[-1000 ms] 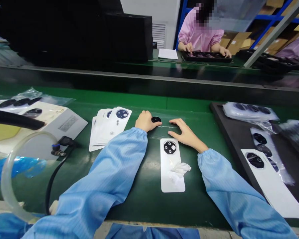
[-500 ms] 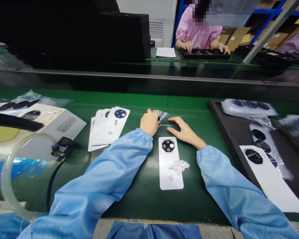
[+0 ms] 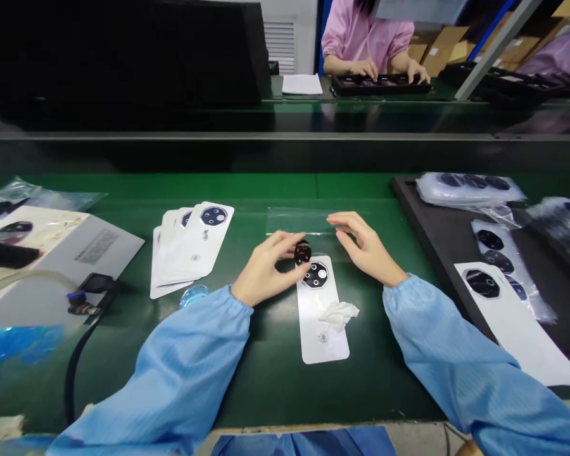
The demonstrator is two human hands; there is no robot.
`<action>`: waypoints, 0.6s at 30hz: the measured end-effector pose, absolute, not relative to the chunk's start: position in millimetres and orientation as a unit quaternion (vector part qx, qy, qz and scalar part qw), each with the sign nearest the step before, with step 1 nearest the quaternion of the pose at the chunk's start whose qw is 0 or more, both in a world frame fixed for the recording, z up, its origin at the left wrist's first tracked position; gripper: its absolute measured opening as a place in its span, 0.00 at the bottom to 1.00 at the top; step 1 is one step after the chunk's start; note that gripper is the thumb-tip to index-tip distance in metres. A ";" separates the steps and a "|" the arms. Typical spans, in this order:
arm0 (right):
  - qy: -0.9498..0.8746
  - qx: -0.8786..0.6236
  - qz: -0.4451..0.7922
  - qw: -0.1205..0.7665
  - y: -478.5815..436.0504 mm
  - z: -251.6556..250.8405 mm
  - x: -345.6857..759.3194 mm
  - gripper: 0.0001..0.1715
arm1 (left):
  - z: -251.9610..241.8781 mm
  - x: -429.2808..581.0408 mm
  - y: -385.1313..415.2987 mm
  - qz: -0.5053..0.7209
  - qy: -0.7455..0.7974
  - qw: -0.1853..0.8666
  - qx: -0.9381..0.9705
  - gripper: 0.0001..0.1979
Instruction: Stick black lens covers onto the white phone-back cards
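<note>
You're pinching black lens piece (image 3: 303,252) in left hand (image 3: 266,269), grip narrow and steady; white card (image 3: 316,329) just below grip, clear film (image 3: 294,221) beyond; right hand (image 3: 365,247) open wide beside.

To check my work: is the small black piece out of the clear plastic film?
Out. The small black piece is bare in the left hand; the clear plastic film lies apart on the green belt.

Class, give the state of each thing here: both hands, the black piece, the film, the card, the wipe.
left hand: closed on the small black piece
small black piece: held above the white card
right hand: open, empty
clear film: flat on the green belt
white card: flat on the belt
white wipe: crumpled, on the card
</note>
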State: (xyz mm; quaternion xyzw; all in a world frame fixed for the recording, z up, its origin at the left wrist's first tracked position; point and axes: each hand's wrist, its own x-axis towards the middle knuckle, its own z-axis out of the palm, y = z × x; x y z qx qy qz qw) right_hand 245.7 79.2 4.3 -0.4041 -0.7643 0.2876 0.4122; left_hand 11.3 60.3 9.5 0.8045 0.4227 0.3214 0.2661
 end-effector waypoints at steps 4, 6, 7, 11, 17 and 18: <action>-0.801 -0.392 0.314 0.326 45.1 13.4 259.0 0.23 | 1.4 22.0 39.8 0.292 0.387 0.255 0.837 0.33; -0.818 -0.394 0.319 0.271 32.9 12.4 262.7 0.27 | -1.8 23.7 35.8 0.281 0.378 0.221 0.854 0.32; -0.827 -0.396 0.317 0.244 28.9 11.4 263.9 0.29 | -2.6 23.8 34.7 0.280 0.372 0.207 0.860 0.32; -0.850 -0.392 0.301 0.183 24.9 8.6 265.6 0.33 | -1.5 22.3 33.2 0.273 0.359 0.206 0.868 0.31; -0.851 -0.397 0.305 0.159 27.4 10.2 264.5 0.36 | 0.4 21.2 33.8 0.251 0.377 0.251 0.855 0.29; -0.850 -0.400 0.305 0.157 27.4 10.5 264.2 0.36 | 0.3 20.9 34.1 0.249 0.375 0.259 0.855 0.29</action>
